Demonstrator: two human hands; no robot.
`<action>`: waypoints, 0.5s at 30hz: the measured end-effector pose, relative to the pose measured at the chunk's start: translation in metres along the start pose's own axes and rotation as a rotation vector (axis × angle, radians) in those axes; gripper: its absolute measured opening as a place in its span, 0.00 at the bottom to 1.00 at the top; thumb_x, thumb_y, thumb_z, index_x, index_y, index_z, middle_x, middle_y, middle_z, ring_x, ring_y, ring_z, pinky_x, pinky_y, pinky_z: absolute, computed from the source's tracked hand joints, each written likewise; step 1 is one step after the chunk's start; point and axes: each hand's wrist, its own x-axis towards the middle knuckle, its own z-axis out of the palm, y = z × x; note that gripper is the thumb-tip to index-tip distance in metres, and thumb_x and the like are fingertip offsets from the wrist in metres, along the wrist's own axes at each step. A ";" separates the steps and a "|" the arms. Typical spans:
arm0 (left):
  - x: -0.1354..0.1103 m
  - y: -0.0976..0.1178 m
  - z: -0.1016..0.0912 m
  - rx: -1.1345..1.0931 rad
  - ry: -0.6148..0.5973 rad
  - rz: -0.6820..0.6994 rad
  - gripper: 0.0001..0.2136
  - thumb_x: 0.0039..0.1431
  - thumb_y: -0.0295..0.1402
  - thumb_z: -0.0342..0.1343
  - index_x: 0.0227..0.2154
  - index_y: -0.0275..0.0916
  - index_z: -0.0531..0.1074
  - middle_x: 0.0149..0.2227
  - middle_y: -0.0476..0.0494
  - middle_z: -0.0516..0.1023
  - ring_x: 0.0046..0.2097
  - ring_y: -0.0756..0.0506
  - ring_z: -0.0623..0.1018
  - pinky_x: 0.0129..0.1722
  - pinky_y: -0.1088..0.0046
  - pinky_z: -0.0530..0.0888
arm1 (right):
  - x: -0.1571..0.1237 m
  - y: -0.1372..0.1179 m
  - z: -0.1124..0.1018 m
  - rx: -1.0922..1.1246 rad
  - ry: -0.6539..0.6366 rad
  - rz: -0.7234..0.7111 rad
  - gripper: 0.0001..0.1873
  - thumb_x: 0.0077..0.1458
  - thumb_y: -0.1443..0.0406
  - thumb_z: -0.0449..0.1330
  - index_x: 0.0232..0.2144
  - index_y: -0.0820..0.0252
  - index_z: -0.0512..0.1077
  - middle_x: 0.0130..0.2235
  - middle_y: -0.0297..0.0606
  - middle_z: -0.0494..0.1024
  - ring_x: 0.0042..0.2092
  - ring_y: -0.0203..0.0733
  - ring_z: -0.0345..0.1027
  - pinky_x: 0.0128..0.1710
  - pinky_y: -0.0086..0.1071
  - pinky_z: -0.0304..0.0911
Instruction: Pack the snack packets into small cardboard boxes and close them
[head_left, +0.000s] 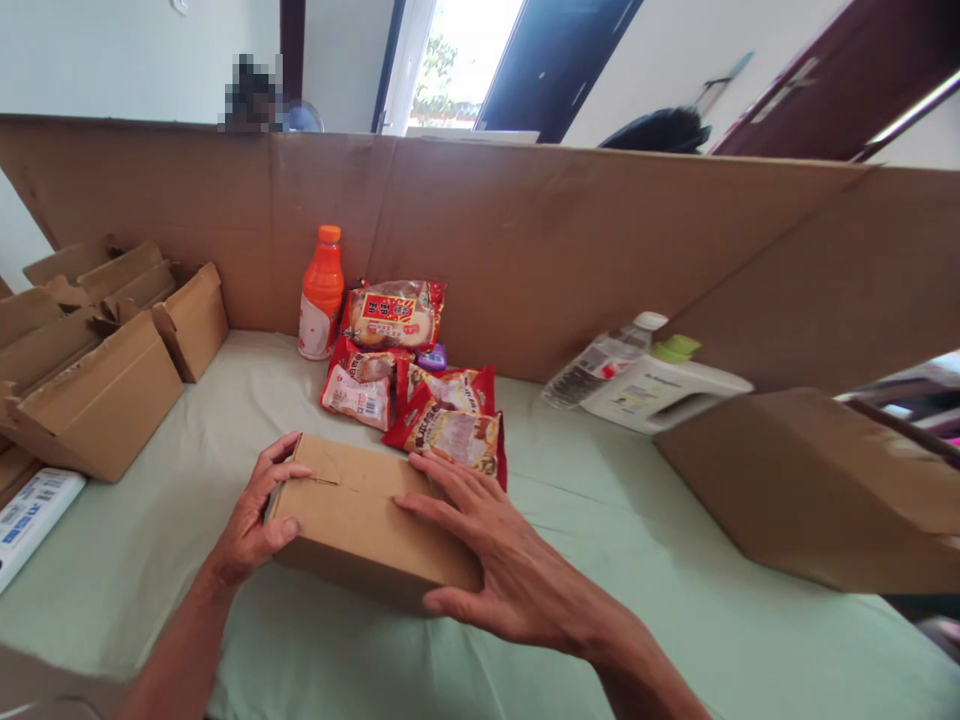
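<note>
A closed brown cardboard box (367, 520) lies on the pale green cloth in front of me, with a small cut tab on its top near the left end. My left hand (255, 520) grips that left end, fingertips on the upper edge and thumb at the near corner. Over the right end lies my right hand (487, 550), fingers spread on the top and thumb against the near side. Just behind the box are red snack packets (465, 435), one partly behind my right fingers. A larger bag of rice crackers (395, 315) leans farther back.
An orange drink bottle (322, 295) stands by the cardboard wall (525, 240). Open cartons (105, 400) crowd the left, near a white printed box (37, 520). At right are a tilted clear bottle (600, 360), a white jug (660, 395) and a large carton (810, 490). Someone is beyond the wall.
</note>
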 end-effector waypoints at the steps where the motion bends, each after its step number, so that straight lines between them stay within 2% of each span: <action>1: 0.000 0.000 0.000 -0.002 0.003 0.000 0.23 0.59 0.52 0.58 0.54 0.51 0.72 0.70 0.40 0.55 0.69 0.27 0.56 0.64 0.43 0.58 | 0.001 0.001 0.000 0.008 -0.003 0.003 0.40 0.54 0.39 0.61 0.62 0.51 0.69 0.69 0.51 0.59 0.68 0.63 0.54 0.63 0.61 0.55; 8: 0.001 0.000 0.000 -0.024 0.011 0.018 0.22 0.58 0.52 0.59 0.53 0.51 0.73 0.69 0.41 0.57 0.69 0.28 0.58 0.63 0.44 0.61 | -0.003 0.001 0.008 0.005 0.047 -0.009 0.36 0.56 0.43 0.62 0.63 0.47 0.67 0.69 0.48 0.60 0.67 0.62 0.54 0.61 0.63 0.56; 15: 0.000 -0.002 0.000 -0.052 0.010 -0.024 0.25 0.56 0.53 0.59 0.53 0.48 0.73 0.70 0.38 0.56 0.69 0.26 0.57 0.64 0.42 0.58 | -0.001 0.001 0.000 0.002 -0.006 -0.037 0.41 0.55 0.40 0.61 0.66 0.48 0.65 0.70 0.49 0.59 0.68 0.63 0.55 0.62 0.60 0.56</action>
